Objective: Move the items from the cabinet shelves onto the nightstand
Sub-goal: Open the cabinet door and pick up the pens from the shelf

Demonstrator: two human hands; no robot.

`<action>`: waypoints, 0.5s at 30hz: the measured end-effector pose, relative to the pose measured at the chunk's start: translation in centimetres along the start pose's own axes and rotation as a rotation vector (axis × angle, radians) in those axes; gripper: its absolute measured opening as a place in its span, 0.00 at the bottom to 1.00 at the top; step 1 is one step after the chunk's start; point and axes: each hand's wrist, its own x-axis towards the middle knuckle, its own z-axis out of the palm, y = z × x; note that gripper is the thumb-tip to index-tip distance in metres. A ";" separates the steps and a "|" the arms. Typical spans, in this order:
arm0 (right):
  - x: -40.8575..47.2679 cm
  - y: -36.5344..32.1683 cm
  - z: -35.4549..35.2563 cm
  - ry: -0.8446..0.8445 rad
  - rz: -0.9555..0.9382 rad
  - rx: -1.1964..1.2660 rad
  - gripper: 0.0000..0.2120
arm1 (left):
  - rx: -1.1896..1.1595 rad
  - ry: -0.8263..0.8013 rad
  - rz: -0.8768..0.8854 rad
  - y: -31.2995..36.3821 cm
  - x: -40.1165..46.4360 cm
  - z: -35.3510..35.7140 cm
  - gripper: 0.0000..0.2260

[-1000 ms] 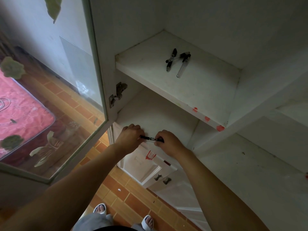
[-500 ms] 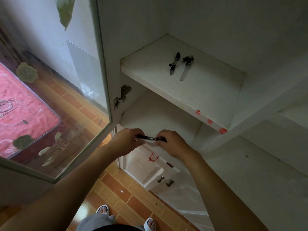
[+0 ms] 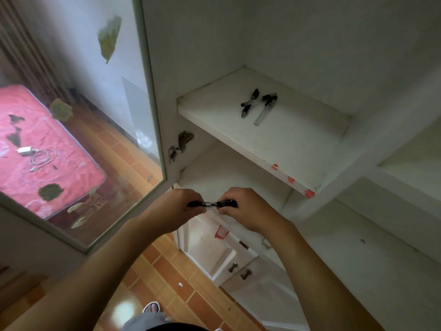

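Observation:
A black pen (image 3: 212,203) is held level in front of the lower cabinet shelf (image 3: 214,173). My left hand (image 3: 177,207) pinches its left end and my right hand (image 3: 245,209) grips its right end. On the upper shelf (image 3: 286,142) lie two pens: a black and clear one (image 3: 249,103) and a clear one with a black cap (image 3: 266,108), crossing near their tops. The nightstand is not in view.
The glass cabinet door (image 3: 78,139) stands open at the left. Through it I see a red bed cover (image 3: 35,144) with a white charger and cable (image 3: 35,155). Lower cabinet doors with metal knobs (image 3: 238,271) are below. Orange tiled floor (image 3: 171,283) lies under my feet.
Both hands have lifted the pen slightly and hold it further from the shelf. My view has tilted up and to the left, showing more of the bed.

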 end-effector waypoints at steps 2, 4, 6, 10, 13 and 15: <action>-0.3 0.4 -0.3 -0.005 -0.019 -0.009 0.08 | 0.013 0.028 -0.002 0.5 -0.6 -0.3 0.08; -0.6 0.6 -0.5 -0.012 -0.048 -0.025 0.08 | 0.028 0.045 -0.008 1.1 -1.1 -0.3 0.08; -1.0 0.8 -0.7 -0.017 -0.090 -0.049 0.08 | 0.047 0.055 -0.028 1.7 -1.6 -0.1 0.07; -1.7 1.2 -0.6 -0.023 -0.136 -0.049 0.08 | 0.069 0.061 -0.051 3.0 -2.7 0.2 0.07; -2.6 1.4 -0.7 -0.031 -0.150 -0.036 0.08 | 0.085 0.039 -0.039 4.1 -3.1 0.0 0.08; -3.2 1.3 -1.0 -0.025 -0.148 -0.024 0.08 | 0.091 0.036 -0.035 4.7 -3.2 -0.3 0.09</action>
